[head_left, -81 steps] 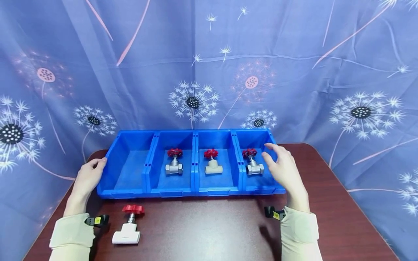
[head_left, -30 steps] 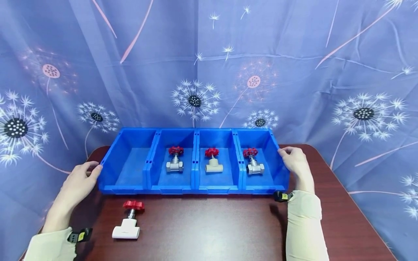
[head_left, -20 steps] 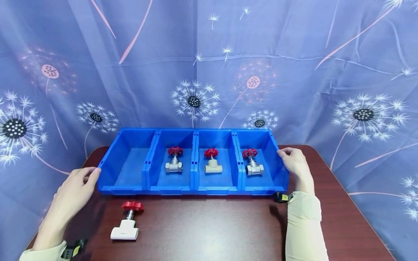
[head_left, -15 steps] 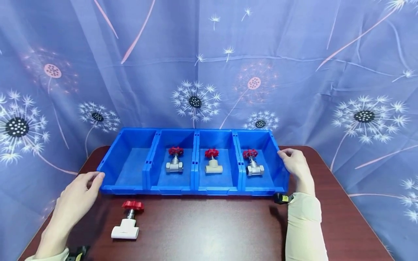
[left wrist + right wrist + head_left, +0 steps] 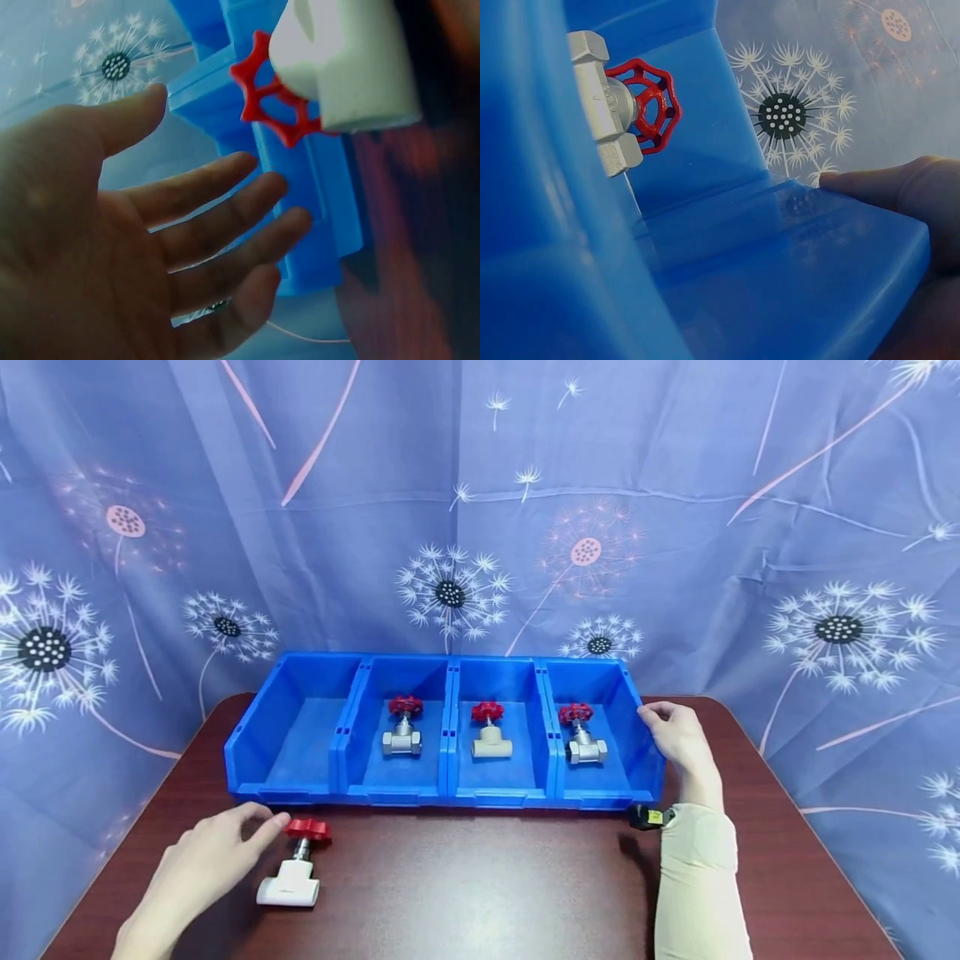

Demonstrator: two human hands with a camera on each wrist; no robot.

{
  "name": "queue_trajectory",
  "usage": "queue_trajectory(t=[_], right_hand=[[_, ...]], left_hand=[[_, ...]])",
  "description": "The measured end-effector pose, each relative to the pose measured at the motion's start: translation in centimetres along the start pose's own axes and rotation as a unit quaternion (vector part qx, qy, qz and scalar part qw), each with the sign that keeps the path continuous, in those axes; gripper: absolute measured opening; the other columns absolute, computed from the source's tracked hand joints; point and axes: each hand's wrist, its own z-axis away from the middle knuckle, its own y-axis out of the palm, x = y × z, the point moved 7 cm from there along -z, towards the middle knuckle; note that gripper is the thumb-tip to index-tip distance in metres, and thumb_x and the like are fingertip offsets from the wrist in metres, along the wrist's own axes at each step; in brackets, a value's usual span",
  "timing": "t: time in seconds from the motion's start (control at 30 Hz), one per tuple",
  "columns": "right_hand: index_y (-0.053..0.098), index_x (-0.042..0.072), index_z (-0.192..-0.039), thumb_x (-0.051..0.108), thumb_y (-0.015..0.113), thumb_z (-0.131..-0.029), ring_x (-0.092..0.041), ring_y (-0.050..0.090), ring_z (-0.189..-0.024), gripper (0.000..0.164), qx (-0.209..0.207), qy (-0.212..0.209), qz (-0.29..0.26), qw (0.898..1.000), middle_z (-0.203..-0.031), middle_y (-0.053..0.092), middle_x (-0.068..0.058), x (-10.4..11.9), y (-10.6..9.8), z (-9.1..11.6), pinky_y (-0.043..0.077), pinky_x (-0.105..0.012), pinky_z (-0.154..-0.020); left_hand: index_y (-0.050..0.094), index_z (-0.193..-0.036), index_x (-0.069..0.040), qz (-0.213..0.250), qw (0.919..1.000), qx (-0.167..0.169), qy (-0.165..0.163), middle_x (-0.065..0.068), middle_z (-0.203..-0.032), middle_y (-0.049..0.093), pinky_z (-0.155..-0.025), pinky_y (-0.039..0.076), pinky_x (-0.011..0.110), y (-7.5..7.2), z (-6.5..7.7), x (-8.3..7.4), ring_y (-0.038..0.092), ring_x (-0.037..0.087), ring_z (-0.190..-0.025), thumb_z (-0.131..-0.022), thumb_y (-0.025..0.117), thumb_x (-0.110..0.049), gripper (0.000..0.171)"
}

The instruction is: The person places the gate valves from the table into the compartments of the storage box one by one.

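A white tee-shaped valve [image 5: 288,883] with a red handwheel [image 5: 308,830] stands on the table near its front left. Beside it my left hand [image 5: 206,860] has its thumb tip close to the handwheel. In the left wrist view, the fingers [image 5: 225,202] are spread and the palm holds nothing. My right hand [image 5: 681,739] rests against the outside of the right end wall of a blue four-bay bin [image 5: 495,800]. In the right wrist view, one finger [image 5: 877,186] touches the wall's upper edge; the rest are partly hidden behind it.
Each of three bays holds a red-wheeled valve: a silver one [image 5: 402,742], a beige one [image 5: 491,743] and another silver one [image 5: 585,747]. The left bay [image 5: 303,752] shows only its floor. A patterned blue curtain [image 5: 480,510] hangs behind the brown table [image 5: 480,885].
My left hand has left the bin's left end and come down and right to the white valve. My right hand moved out to the right end wall earlier and has stayed there.
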Motion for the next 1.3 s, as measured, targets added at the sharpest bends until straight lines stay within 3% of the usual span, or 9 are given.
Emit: queue_trajectory(t=[0.1, 0.23, 0.43, 0.57, 0.87, 1.13, 1.3], right_hand=[[0.051, -0.006, -0.134, 0.035, 0.044, -0.104, -0.045, 0.052, -0.115, 0.051, 0.003, 0.0, -0.01, 1.0, -0.13, 0.053, -0.03, -0.1, 0.0, 0.0, 0.043, -0.058, -0.095], [0.053, -0.006, -0.133, 0.033, 0.045, -0.104, -0.045, 0.053, -0.114, 0.05, 0.002, -0.009, -0.013, 1.0, -0.129, 0.054, -0.03, 0.0, 0.1, 0.0, 0.044, -0.056, -0.095], [0.053, -0.006, -0.132, 0.033, 0.046, -0.104, -0.043, 0.053, -0.113, 0.049, 0.005, -0.013, -0.016, 1.0, -0.129, 0.054, -0.03, 0.1, 0.5, 0.0, 0.044, -0.055, -0.094], [0.053, -0.006, -0.132, 0.033, 0.046, -0.104, -0.043, 0.053, -0.114, 0.049, 0.007, -0.017, -0.022, 1.0, -0.129, 0.054, -0.03, 0.1, 0.7, 0.0, 0.044, -0.055, -0.095], [0.053, -0.006, -0.132, 0.033, 0.045, -0.104, -0.043, 0.054, -0.112, 0.048, -0.003, -0.015, -0.032, 0.999, -0.128, 0.054, -0.029, -0.3, 0.0, 0.1, 0.045, -0.055, -0.093], [0.052, -0.005, -0.133, 0.034, 0.044, -0.105, -0.044, 0.053, -0.114, 0.049, 0.003, -0.016, -0.047, 0.999, -0.129, 0.054, -0.029, -0.5, 0.3, 0.1, 0.045, -0.057, -0.095], [0.053, -0.006, -0.132, 0.032, 0.045, -0.105, -0.043, 0.054, -0.111, 0.047, -0.005, -0.025, -0.047, 0.999, -0.127, 0.055, -0.029, -0.2, 0.3, 0.1, 0.046, -0.055, -0.093]], left_hand=[[0.069, -0.111, -0.009, -0.017, 0.9992, 0.037, -0.003, 0.006, -0.087, 0.067, -0.06, 0.048, 0.058, 1.2, 0.1, -0.4, 0.063, 0.028, -0.078, -0.088, 0.047, -0.073, 0.072], [0.071, -0.105, -0.007, -0.042, 0.9959, 0.08, -0.006, 0.007, -0.086, 0.067, -0.06, 0.049, 0.057, 2.8, 0.0, -0.5, 0.062, 0.024, -0.074, -0.087, 0.05, -0.071, 0.07], [0.071, -0.097, -0.007, -0.044, 0.9944, 0.096, -0.012, 0.007, -0.083, 0.066, -0.059, 0.048, 0.052, 4.7, -0.1, -0.3, 0.06, 0.023, -0.07, -0.087, 0.052, -0.07, 0.067], [0.071, -0.096, -0.007, -0.038, 0.9944, 0.096, -0.021, 0.004, -0.079, 0.063, -0.058, 0.046, 0.049, 5.3, -0.1, -0.4, 0.057, 0.021, -0.068, -0.088, 0.056, -0.065, 0.06], [0.069, -0.094, -0.007, -0.032, 0.9962, 0.08, -0.01, 0.011, -0.08, 0.064, -0.058, 0.045, 0.05, 5.8, -0.7, -1.1, 0.058, 0.025, -0.068, -0.092, 0.055, -0.058, 0.053], [0.069, -0.097, -0.006, -0.035, 0.9971, 0.066, -0.01, 0.017, -0.086, 0.065, -0.058, 0.045, 0.052, 6.0, -0.6, -1.2, 0.061, 0.032, -0.073, -0.094, 0.055, -0.047, 0.043], [0.066, -0.108, -0.002, -0.033, 0.9974, 0.062, -0.018, 0.021, -0.092, 0.065, -0.059, 0.046, 0.055, 6.1, -0.5, -1.1, 0.062, 0.035, -0.076, -0.096, 0.052, -0.046, 0.047]])
